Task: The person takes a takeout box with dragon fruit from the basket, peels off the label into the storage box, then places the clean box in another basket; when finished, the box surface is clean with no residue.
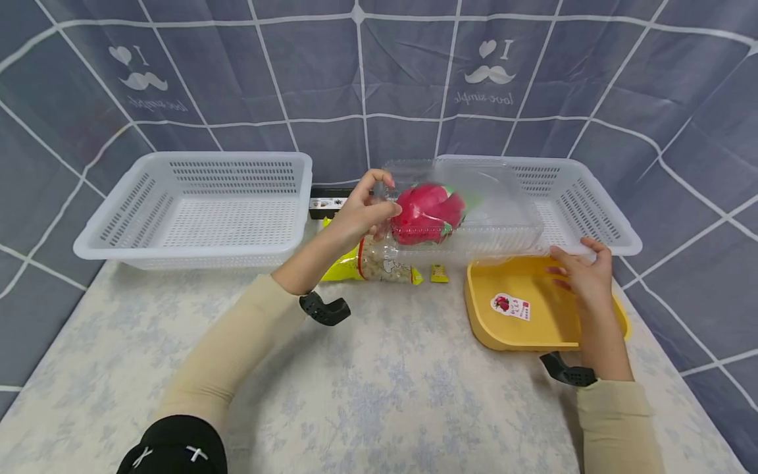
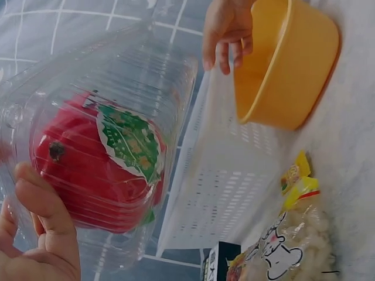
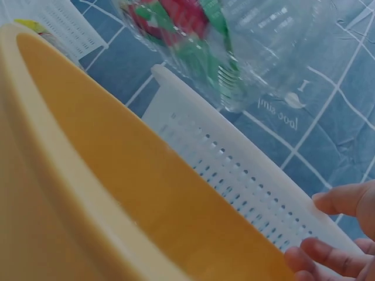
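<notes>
A clear plastic clamshell box (image 1: 503, 220) with a red dragon fruit (image 1: 428, 214) inside is held up above the table. My left hand (image 1: 370, 207) grips the box at its left end, thumb on the near side; its fingers (image 2: 47, 211) show beside the fruit in the left wrist view. A green leaf-like patch (image 2: 132, 140) shows on the fruit. My right hand (image 1: 583, 270) is over the yellow tub (image 1: 541, 339), beside the front rim of the right white basket (image 1: 624, 247). Its fingers (image 3: 340, 199) are loosely bent, near or touching that rim; contact is unclear.
Another white basket (image 1: 195, 253) stands at the left. Between the baskets lie a yellow snack bag (image 1: 379, 263), a small yellow packet (image 1: 439, 274) and a dark box (image 1: 326, 204), partly hidden. A sticker (image 1: 510, 307) is on the tub. A tiled-pattern curtain (image 1: 403, 72) hangs behind.
</notes>
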`<state>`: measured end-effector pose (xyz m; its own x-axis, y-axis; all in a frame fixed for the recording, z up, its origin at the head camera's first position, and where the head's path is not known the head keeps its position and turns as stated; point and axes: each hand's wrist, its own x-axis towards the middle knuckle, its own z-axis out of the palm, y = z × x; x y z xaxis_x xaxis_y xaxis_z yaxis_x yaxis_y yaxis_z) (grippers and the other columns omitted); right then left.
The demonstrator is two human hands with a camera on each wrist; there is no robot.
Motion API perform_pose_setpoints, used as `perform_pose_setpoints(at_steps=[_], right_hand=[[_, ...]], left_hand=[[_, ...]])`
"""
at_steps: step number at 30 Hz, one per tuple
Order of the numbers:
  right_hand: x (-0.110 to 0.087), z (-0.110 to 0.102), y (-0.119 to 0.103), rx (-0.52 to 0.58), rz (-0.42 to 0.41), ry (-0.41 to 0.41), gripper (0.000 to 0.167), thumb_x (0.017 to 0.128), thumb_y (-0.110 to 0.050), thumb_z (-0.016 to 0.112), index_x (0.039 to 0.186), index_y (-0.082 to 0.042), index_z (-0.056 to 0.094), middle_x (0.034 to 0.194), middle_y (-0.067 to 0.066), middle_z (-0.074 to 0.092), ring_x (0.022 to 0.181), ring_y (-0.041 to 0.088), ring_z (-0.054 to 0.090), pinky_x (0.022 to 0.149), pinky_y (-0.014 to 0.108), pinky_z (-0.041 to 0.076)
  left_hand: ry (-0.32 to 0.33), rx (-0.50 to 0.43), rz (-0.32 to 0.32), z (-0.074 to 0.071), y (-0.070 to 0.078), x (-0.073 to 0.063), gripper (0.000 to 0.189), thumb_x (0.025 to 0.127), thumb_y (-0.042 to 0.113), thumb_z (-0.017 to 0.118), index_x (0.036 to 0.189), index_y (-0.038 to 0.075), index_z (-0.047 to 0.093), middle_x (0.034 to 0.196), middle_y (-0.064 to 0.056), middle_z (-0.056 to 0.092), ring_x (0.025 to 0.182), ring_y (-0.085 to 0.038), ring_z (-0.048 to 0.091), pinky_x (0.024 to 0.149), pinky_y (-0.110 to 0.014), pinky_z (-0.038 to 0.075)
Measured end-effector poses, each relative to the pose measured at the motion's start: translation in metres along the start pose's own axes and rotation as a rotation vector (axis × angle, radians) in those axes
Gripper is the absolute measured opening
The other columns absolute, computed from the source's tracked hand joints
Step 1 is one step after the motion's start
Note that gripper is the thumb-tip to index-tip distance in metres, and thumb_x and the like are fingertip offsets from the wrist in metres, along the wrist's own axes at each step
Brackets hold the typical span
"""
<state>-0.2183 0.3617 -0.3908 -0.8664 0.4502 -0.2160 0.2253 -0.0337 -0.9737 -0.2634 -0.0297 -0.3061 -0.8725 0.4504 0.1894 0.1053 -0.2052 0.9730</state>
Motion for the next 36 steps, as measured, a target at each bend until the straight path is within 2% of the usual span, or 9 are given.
perform_pose_setpoints(at_steps=[4,8,11,13,22,26,30,32,36], right_hand=[[-0.012,0.005,-0.008,0.013,0.004,-0.001,0.072,0.085,-0.03,0.077,0.133,-0.026,0.023,0.078,-0.012,0.065,0.06,0.008,0.066,0.057,0.022,0.054],[-0.003,-0.001,0.001,-0.009,-0.017,-0.012,0.076,0.08,-0.036,0.08,0.132,-0.028,0.025,0.081,-0.012,0.067,0.062,0.009,0.067,0.059,0.023,0.055],[0.002,-0.003,0.006,0.016,-0.031,-0.015,0.075,0.08,-0.033,0.081,0.131,-0.029,0.027,0.082,-0.008,0.068,0.064,0.013,0.069,0.057,0.025,0.056],[-0.003,-0.001,0.002,0.021,-0.029,-0.009,0.073,0.082,-0.031,0.08,0.131,-0.027,0.026,0.082,-0.007,0.067,0.063,0.013,0.068,0.057,0.025,0.055],[-0.03,0.01,-0.021,0.046,0.013,-0.027,0.068,0.089,-0.025,0.072,0.132,-0.024,0.02,0.075,-0.013,0.065,0.059,0.007,0.065,0.056,0.019,0.052],[-0.015,0.006,-0.009,0.016,-0.001,0.003,0.07,0.086,-0.03,0.076,0.131,-0.026,0.023,0.08,-0.012,0.066,0.061,0.008,0.066,0.057,0.02,0.052],[0.023,-0.007,0.022,-0.007,-0.031,0.024,0.082,0.075,-0.041,0.083,0.132,-0.031,0.025,0.092,-0.007,0.068,0.066,0.011,0.068,0.059,0.023,0.054],[0.028,-0.01,0.026,-0.013,-0.032,0.015,0.083,0.075,-0.042,0.083,0.132,-0.032,0.024,0.095,-0.006,0.067,0.068,0.011,0.069,0.059,0.023,0.054],[0.019,-0.007,0.018,-0.027,-0.023,0.009,0.081,0.078,-0.04,0.081,0.134,-0.032,0.023,0.093,-0.008,0.067,0.068,0.011,0.069,0.061,0.022,0.054]], left_hand=[[-0.022,-0.003,-0.013,0.002,-0.001,0.015,0.028,0.086,0.001,0.052,0.108,0.014,0.04,0.057,-0.003,0.041,0.042,-0.015,0.03,0.043,-0.025,0.038],[-0.02,-0.003,-0.023,0.007,-0.003,0.029,0.03,0.086,0.001,0.054,0.11,0.012,0.04,0.056,-0.002,0.039,0.042,-0.014,0.028,0.041,-0.025,0.037],[-0.02,-0.002,-0.044,0.012,-0.004,0.039,0.03,0.087,0.002,0.055,0.112,0.011,0.039,0.055,-0.001,0.034,0.045,-0.013,0.027,0.045,-0.026,0.031],[-0.021,-0.002,-0.056,0.016,-0.006,0.046,0.03,0.088,0.003,0.055,0.111,0.012,0.04,0.055,0.0,0.032,0.047,-0.013,0.027,0.047,-0.027,0.028],[-0.004,-0.003,-0.055,0.031,-0.016,0.07,0.027,0.09,0.003,0.055,0.109,0.015,0.041,0.056,-0.002,0.04,0.043,-0.015,0.039,0.044,-0.025,0.036],[0.033,-0.02,-0.063,0.034,-0.024,0.078,0.026,0.091,0.002,0.055,0.108,0.016,0.042,0.057,-0.002,0.044,0.043,-0.014,0.039,0.044,-0.024,0.036],[0.061,-0.061,-0.07,0.039,-0.03,0.086,0.026,0.091,0.001,0.056,0.108,0.017,0.043,0.056,-0.001,0.038,0.043,-0.014,0.037,0.044,-0.023,0.036],[0.062,-0.066,-0.065,0.043,-0.03,0.089,0.026,0.091,0.002,0.056,0.108,0.018,0.043,0.056,0.0,0.035,0.044,-0.014,0.036,0.044,-0.024,0.036],[0.048,-0.038,-0.068,0.054,-0.03,0.097,0.027,0.09,0.005,0.058,0.106,0.02,0.043,0.055,-0.001,0.037,0.044,-0.016,0.034,0.046,-0.025,0.032]])
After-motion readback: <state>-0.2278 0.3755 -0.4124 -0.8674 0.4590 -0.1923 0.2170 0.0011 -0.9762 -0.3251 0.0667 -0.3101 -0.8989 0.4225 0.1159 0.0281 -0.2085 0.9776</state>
